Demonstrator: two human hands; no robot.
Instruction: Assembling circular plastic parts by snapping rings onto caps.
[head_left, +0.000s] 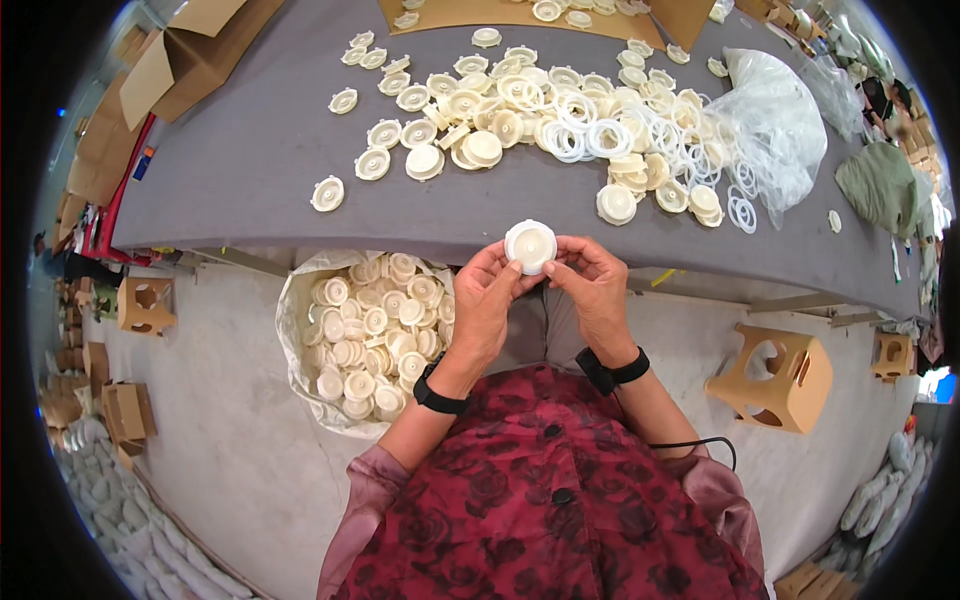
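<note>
- Left hand (484,300) and right hand (597,293) are pinching a white-rimmed cream cap (530,246) at the worktop's (240,190) near edge.
- Loose caps (482,149) and white rings (590,138) are lying between it and the carton (460,17) at the far edge; a clear plastic bag (778,120) is crowding the rings.
- Cap-filled sack (293,345) is standing below the near edge.

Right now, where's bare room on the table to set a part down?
Best: the table's left side, between the left box and the leftmost cap. Also a narrow strip between the other caps and the front edge, left of centre. Crowded: centre to right, with caps, rings and bag.
</note>
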